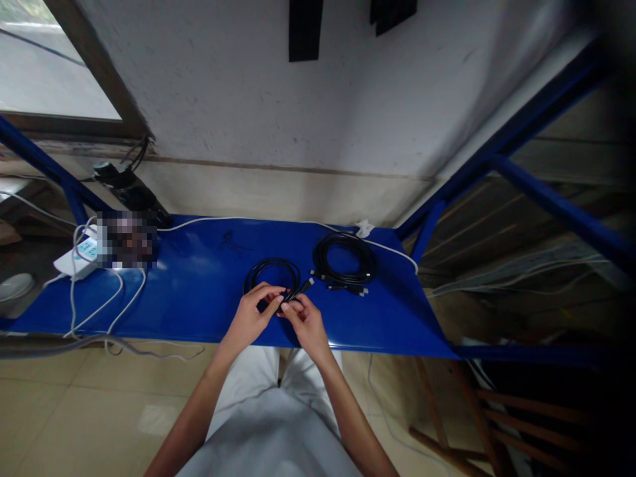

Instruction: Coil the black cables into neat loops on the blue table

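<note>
Our left hand (256,314) and right hand (307,322) are close together, pinching a coiled black cable (272,262) whose loop extends just beyond them over the blue bench (387,313). To their right lies a bundle of black cables (368,257); well to their left sits a white power strip (79,258).
</note>
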The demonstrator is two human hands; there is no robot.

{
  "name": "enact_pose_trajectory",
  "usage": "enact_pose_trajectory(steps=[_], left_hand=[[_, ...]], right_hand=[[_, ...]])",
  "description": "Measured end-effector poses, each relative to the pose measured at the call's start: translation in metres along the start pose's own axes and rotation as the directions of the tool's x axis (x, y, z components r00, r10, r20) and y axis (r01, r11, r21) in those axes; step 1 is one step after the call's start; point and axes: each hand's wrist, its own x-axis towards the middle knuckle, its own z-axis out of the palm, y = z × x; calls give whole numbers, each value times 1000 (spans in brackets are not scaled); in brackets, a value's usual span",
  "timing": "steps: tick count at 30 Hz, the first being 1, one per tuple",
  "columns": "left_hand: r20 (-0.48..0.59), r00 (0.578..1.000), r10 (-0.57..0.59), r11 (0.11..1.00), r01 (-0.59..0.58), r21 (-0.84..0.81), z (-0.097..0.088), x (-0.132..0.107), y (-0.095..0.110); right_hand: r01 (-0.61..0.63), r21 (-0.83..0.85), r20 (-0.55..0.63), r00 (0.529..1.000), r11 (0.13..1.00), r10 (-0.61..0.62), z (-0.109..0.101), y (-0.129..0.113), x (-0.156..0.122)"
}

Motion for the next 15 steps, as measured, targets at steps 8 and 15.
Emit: enact_pose_trajectory(steps=[8, 15], left_hand=[[76, 997, 26, 987, -38, 154, 2, -8, -7], [106, 992, 68, 950, -97, 297, 10, -12, -13]], right_hand=[[30, -519, -38, 998, 854, -58, -30, -12, -15], [481, -738, 224, 836, 473, -500, -36, -12, -9]])
